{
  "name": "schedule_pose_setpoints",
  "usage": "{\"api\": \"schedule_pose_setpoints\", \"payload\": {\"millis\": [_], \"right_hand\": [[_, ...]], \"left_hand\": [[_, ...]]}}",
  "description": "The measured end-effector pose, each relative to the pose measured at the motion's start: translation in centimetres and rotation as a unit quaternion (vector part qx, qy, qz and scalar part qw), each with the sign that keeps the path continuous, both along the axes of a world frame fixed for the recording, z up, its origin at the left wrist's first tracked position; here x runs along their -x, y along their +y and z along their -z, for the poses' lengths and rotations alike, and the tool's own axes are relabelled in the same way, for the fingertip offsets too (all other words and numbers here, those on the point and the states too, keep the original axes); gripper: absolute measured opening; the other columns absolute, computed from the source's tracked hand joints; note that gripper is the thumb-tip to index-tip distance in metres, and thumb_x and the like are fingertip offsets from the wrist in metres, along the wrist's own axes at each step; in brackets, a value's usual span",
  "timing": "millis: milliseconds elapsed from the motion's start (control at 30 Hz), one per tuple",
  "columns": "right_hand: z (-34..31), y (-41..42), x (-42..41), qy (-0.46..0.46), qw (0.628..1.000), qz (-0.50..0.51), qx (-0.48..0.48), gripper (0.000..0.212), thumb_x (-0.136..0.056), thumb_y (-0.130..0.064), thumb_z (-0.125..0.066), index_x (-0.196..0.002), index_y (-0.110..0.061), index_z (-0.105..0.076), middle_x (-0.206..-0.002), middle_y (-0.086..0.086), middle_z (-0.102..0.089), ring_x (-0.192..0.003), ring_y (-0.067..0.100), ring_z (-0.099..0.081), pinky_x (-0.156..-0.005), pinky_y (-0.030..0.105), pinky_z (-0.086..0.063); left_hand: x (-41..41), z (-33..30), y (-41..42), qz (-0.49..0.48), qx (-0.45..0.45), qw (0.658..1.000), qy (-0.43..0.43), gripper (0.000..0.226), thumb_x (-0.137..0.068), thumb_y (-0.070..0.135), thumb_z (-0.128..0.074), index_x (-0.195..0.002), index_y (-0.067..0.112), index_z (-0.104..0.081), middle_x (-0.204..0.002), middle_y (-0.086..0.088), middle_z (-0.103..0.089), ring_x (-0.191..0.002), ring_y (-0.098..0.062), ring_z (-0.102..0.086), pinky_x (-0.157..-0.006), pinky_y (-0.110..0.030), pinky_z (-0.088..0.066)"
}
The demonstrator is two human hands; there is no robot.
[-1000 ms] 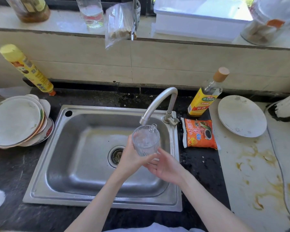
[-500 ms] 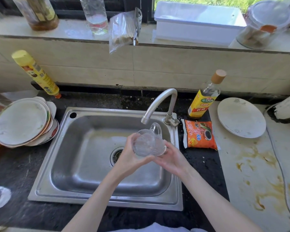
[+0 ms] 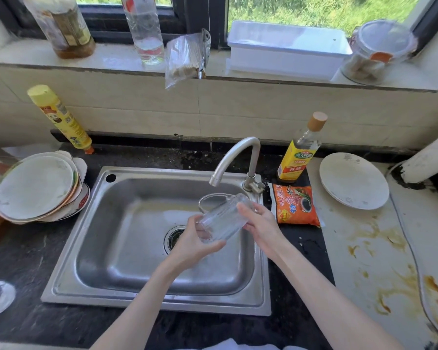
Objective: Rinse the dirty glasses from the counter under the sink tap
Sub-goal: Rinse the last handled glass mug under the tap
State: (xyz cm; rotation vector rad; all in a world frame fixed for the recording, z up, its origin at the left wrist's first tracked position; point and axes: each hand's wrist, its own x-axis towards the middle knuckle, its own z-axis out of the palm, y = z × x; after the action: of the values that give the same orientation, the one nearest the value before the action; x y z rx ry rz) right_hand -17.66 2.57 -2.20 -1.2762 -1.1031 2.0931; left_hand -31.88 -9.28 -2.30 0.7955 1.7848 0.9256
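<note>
Head view, both hands gripping tilted glass (image 3: 223,218) (mouth hidden), left hand (image 3: 196,242), right hand (image 3: 261,223)

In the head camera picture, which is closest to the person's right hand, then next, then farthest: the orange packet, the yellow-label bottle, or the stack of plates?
From the right hand, which holds the glass mug over the sink:
1. The orange packet, just to its right on the dark counter.
2. The yellow-label bottle, behind the packet near the wall.
3. The stack of plates, far across the sink on the left.
</note>
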Motion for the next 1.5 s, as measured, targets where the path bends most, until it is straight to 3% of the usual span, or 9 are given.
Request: {"api": "schedule_pose_setpoints", "payload": {"millis": [167, 467, 667, 800, 867, 933, 1000, 1233, 1500], "right_hand": [[-1.2, -1.5, -0.5, 0.084, 0.994, -0.034, 0.065, 0.023, -0.085, -0.028, -0.058, -0.101, -0.011, -0.063, -0.105, 0.009, -0.070, -0.094, 0.017, -0.065, -0.076, 0.024, -0.053], [-2.9, -2.8, -1.3, 0.102, 0.991, -0.091, 0.007, 0.056, -0.080, -0.034, -0.067, -0.127, -0.006, -0.053, -0.131, 0.017, -0.055, -0.121, 0.027, -0.054, -0.107, 0.040, -0.038], [-5.8, -3.5, -1.1, 0.056, 0.986, -0.120, -0.103, 0.044, -0.082, -0.029, -0.066, -0.121, -0.011, -0.057, -0.118, 0.009, -0.065, -0.110, 0.022, -0.062, -0.095, 0.032, -0.048], [-6.3, -5.2, -0.5, -0.064, 0.973, -0.084, -0.203, 0.063, -0.073, -0.030, -0.079, -0.125, -0.021, -0.045, -0.116, -0.005, -0.060, -0.108, 0.007, -0.057, -0.085, 0.020, -0.048], [-5.2, -6.6, -0.5, -0.137, 0.954, -0.079, -0.253, 0.072, -0.069, -0.035, -0.081, -0.128, -0.021, -0.043, -0.123, -0.005, -0.056, -0.115, 0.009, -0.053, -0.094, 0.026, -0.045], [-4.0, -8.4, -0.8, -0.184, 0.942, -0.065, -0.272, 0.076, -0.066, -0.039, -0.082, -0.129, -0.022, -0.044, -0.124, -0.007, -0.056, -0.118, 0.011, -0.051, -0.101, 0.033, -0.042], [-3.3, -10.6, -1.2, -0.228, 0.929, -0.054, -0.286, 0.070, -0.067, -0.036, -0.082, -0.125, -0.025, -0.046, -0.121, -0.009, -0.057, -0.116, 0.012, -0.052, -0.098, 0.031, -0.042], [-6.2, -17.8, -4.2, -0.289, 0.886, 0.026, -0.361, 0.063, -0.069, -0.036, -0.080, -0.121, -0.026, -0.046, -0.113, -0.010, -0.059, -0.103, 0.008, -0.054, -0.086, 0.025, -0.042], [-6.9, -29.4, -13.7, -0.338, 0.872, 0.175, -0.310, 0.051, -0.065, -0.047, -0.079, -0.102, -0.039, -0.045, -0.105, -0.019, -0.057, -0.100, 0.005, -0.057, -0.078, 0.019, -0.041]], "left_hand": [[0.0, -1.1, 0.1, -0.038, -0.033, 0.994, -0.093, 0.085, -0.053, 0.045, -0.080, -0.125, 0.016, -0.044, -0.105, 0.003, -0.070, -0.093, -0.009, -0.067, -0.081, -0.030, -0.051], [-0.6, -3.3, -1.6, 0.035, -0.033, 0.989, -0.139, 0.056, -0.073, 0.035, -0.074, -0.121, 0.035, -0.046, -0.100, 0.012, -0.069, -0.078, 0.002, -0.064, -0.067, -0.017, -0.045], [0.5, -4.6, -2.3, 0.111, -0.012, 0.989, -0.096, 0.056, -0.075, 0.044, -0.070, -0.126, 0.042, -0.044, -0.117, 0.020, -0.063, -0.104, 0.001, -0.060, -0.094, -0.027, -0.046], [1.8, -4.4, -3.2, 0.161, 0.009, 0.987, 0.016, 0.070, -0.082, 0.043, -0.065, -0.141, 0.030, -0.030, -0.130, 0.011, -0.053, -0.109, -0.002, -0.057, -0.089, -0.020, -0.045], [2.7, -3.2, -4.1, 0.207, 0.061, 0.956, 0.197, 0.072, -0.086, 0.048, -0.058, -0.145, 0.027, -0.021, -0.139, 0.000, -0.044, -0.119, -0.016, -0.050, -0.096, -0.031, -0.041], [3.7, -1.5, -5.9, 0.285, 0.083, 0.872, 0.390, 0.065, -0.092, 0.048, -0.047, -0.146, 0.026, -0.019, -0.145, -0.003, -0.038, -0.127, -0.023, -0.042, -0.102, -0.040, -0.036], [4.4, -0.3, -8.0, 0.319, 0.044, 0.829, 0.458, 0.059, -0.094, 0.044, -0.043, -0.146, 0.025, -0.022, -0.146, 0.000, -0.037, -0.131, -0.024, -0.037, -0.103, -0.044, -0.033], [5.2, -2.4, -10.2, 0.347, -0.153, 0.744, 0.550, 0.042, -0.075, 0.028, -0.064, -0.114, 0.012, -0.063, -0.105, -0.007, -0.070, -0.094, -0.030, -0.067, -0.071, -0.044, -0.054], [-3.3, -3.3, -14.5, 0.461, -0.203, 0.733, 0.457, 0.049, -0.093, 0.044, -0.040, -0.134, 0.018, -0.050, -0.134, -0.003, -0.054, -0.125, -0.028, -0.048, -0.097, -0.044, -0.042]]}}
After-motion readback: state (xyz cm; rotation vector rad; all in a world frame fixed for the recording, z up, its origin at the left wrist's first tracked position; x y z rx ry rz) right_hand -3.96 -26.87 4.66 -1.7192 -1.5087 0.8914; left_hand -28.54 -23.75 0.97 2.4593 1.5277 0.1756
